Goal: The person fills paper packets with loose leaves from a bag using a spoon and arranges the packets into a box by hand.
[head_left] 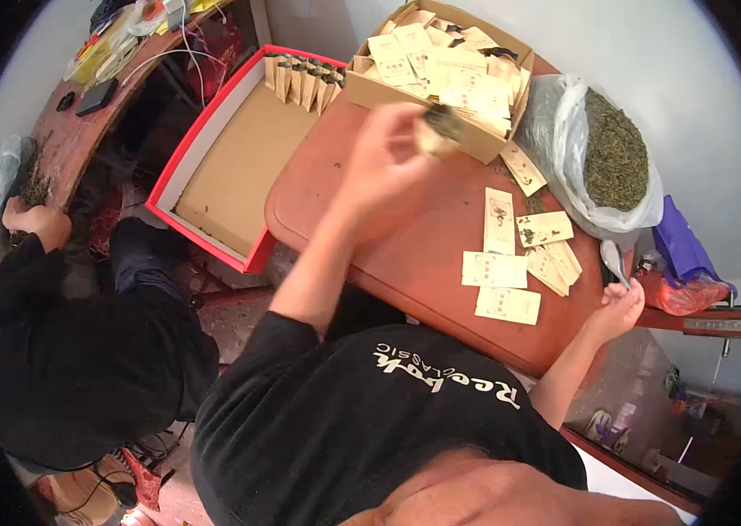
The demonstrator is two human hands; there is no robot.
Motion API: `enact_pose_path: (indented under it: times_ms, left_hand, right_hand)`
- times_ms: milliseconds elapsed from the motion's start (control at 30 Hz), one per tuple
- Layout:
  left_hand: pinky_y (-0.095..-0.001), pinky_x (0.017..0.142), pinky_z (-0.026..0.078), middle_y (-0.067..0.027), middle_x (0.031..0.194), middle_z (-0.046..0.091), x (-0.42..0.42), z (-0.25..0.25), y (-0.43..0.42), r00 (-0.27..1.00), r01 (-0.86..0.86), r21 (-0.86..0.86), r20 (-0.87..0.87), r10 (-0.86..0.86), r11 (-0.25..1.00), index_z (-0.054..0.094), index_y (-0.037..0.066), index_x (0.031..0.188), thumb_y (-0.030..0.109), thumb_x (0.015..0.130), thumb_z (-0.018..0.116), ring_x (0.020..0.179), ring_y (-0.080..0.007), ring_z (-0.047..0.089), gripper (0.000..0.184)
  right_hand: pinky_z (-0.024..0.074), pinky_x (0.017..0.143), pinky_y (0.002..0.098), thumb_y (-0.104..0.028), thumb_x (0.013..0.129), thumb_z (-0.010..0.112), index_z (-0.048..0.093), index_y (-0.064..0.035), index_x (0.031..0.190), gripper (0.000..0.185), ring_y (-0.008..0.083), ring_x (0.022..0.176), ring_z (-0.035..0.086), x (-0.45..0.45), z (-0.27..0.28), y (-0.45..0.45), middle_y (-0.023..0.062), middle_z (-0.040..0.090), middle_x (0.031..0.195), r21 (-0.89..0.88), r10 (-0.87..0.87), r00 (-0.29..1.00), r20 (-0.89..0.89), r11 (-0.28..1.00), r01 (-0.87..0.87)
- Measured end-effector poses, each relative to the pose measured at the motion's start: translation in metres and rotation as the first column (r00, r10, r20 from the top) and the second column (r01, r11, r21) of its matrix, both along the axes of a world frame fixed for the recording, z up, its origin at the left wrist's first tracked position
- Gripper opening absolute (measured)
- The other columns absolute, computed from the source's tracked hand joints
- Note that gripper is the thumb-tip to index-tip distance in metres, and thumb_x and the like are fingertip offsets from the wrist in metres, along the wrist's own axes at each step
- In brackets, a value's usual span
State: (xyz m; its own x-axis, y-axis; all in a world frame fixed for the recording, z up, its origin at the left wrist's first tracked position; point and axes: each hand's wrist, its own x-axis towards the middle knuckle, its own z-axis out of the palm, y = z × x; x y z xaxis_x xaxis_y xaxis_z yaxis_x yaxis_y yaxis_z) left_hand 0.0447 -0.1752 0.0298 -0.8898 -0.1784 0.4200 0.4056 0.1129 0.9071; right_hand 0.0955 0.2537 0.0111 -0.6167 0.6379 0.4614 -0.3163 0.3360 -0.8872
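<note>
My left hand point(385, 145) is raised over the table, closed on a small paper packet point(434, 142) with dark leafy bits at its top; motion blurs it. At the table's right edge my right hand point(618, 311) grips a metal spoon point(614, 261), its bowl pointing away from me. Beyond the spoon stands a clear plastic bag point(574, 145) full of dried green leaves point(613, 153). Several flat paper packets point(505, 270) lie on the table between my hands. Behind them a cardboard box point(467, 133) is heaped with more packets.
Left of the table is a red-rimmed tray point(252, 153) with filled packets point(305, 81) standing at its far end. A co-worker in black point(81, 351) sits at my left, a hand point(42, 223) at another table. A purple bag point(684, 245) lies at the right.
</note>
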Motion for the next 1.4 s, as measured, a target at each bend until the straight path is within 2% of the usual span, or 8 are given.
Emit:
enact_pose_path:
  times_ms: [167, 333, 433, 533, 633, 933, 1233, 1400]
  left_hand:
    - [-0.0335, 0.091, 0.054, -0.0093, 0.118, 0.062, -0.011, -0.028, -0.112, 0.950, -0.291, 0.176, 0.166, 0.263, 0.940, 0.050, 0.003, 0.132, 0.000, 0.080, 0.073, 0.113, -0.0195, 0.061, 0.056]
    - [-0.0295, 0.079, 0.056, -0.0128, 0.116, 0.061, -0.063, -0.115, -0.228, 0.848, -0.488, -0.090, 0.189, 0.496, 0.868, 0.049, 0.000, 0.129, 0.000, 0.077, 0.075, 0.106, -0.0183, 0.062, 0.058]
    - [-0.0281, 0.072, 0.056, -0.0122, 0.111, 0.064, -0.113, -0.192, -0.297, 0.831, -0.505, -0.310, 0.077, 0.551, 0.805, 0.050, 0.000, 0.125, -0.001, 0.076, 0.074, 0.100, -0.0172, 0.064, 0.055]
    - [-0.0285, 0.075, 0.055, -0.0112, 0.107, 0.067, -0.140, -0.192, -0.304, 0.784, -0.518, 0.025, 0.414, 0.463, 0.855, 0.052, -0.001, 0.122, -0.002, 0.075, 0.073, 0.094, -0.0179, 0.067, 0.051]
    - [-0.0289, 0.080, 0.054, -0.0110, 0.104, 0.069, -0.174, -0.220, -0.326, 0.817, -0.538, 0.029, 0.264, 0.512, 0.843, 0.051, -0.002, 0.121, -0.002, 0.076, 0.071, 0.091, -0.0182, 0.068, 0.049]
    - [-0.0326, 0.082, 0.054, -0.0125, 0.113, 0.069, -0.254, -0.284, -0.379, 0.749, -0.525, -0.320, 0.267, 0.606, 0.789, 0.055, -0.003, 0.124, 0.001, 0.074, 0.072, 0.094, -0.0215, 0.069, 0.052]
    - [-0.0305, 0.060, 0.054, -0.0116, 0.105, 0.066, -0.225, -0.236, -0.345, 0.674, -0.543, -0.198, 0.477, 0.564, 0.816, 0.048, -0.004, 0.132, 0.006, 0.073, 0.076, 0.084, -0.0195, 0.066, 0.066]
    - [-0.0264, 0.063, 0.051, -0.0042, 0.092, 0.063, -0.166, -0.140, -0.271, 0.904, -0.422, 0.155, 0.152, 0.400, 0.893, 0.055, -0.002, 0.124, 0.004, 0.080, 0.072, 0.080, -0.0123, 0.060, 0.047]
  right_hand:
    - [0.0359, 0.050, 0.0223, -0.030, 0.103, 0.050, 0.053, 0.0017, 0.118, 0.035, 0.0102, 0.058, 0.052, -0.001, -0.034, 0.029, 0.0054, 0.062, 0.069, -0.156, 0.008, 1.000, -0.007, 0.988, -0.009]
    - [0.0315, 0.048, 0.0227, -0.030, 0.102, 0.051, 0.054, 0.0028, 0.115, 0.036, 0.0099, 0.054, 0.045, -0.008, -0.037, 0.028, 0.0035, 0.054, 0.065, -0.165, 0.015, 0.999, -0.039, 0.986, -0.021]
    - [0.0312, 0.048, 0.0225, -0.031, 0.102, 0.052, 0.054, 0.0033, 0.116, 0.038, 0.0097, 0.054, 0.045, -0.007, -0.048, 0.042, 0.0033, 0.054, 0.065, -0.170, 0.057, 0.998, -0.037, 0.984, -0.063]
    - [0.0312, 0.048, 0.0229, -0.031, 0.102, 0.052, 0.053, 0.0045, 0.118, 0.039, 0.0090, 0.054, 0.043, -0.005, -0.042, 0.032, 0.0027, 0.053, 0.064, -0.179, 0.001, 1.000, 0.019, 0.984, 0.003]
    - [0.0322, 0.048, 0.0228, -0.029, 0.102, 0.052, 0.054, 0.0049, 0.118, 0.038, 0.0088, 0.053, 0.044, -0.003, -0.042, 0.031, 0.0024, 0.053, 0.064, -0.169, 0.000, 1.000, 0.019, 0.986, 0.003]
    - [0.0335, 0.049, 0.0232, -0.024, 0.104, 0.048, 0.055, 0.0026, 0.112, 0.028, 0.0089, 0.054, 0.043, -0.005, -0.045, 0.029, 0.0016, 0.049, 0.063, -0.135, 0.050, 0.995, 0.081, 0.990, -0.039]
    - [0.0352, 0.049, 0.0226, -0.024, 0.104, 0.049, 0.056, 0.0013, 0.113, 0.028, 0.0092, 0.055, 0.047, -0.004, -0.048, 0.034, 0.0025, 0.053, 0.066, -0.160, 0.088, 0.994, 0.070, 0.984, -0.076]
    - [0.0327, 0.049, 0.0223, -0.025, 0.104, 0.049, 0.056, 0.0014, 0.115, 0.030, 0.0083, 0.055, 0.046, -0.007, -0.048, 0.031, 0.0018, 0.054, 0.065, -0.214, 0.090, 0.995, 0.041, 0.974, -0.080]
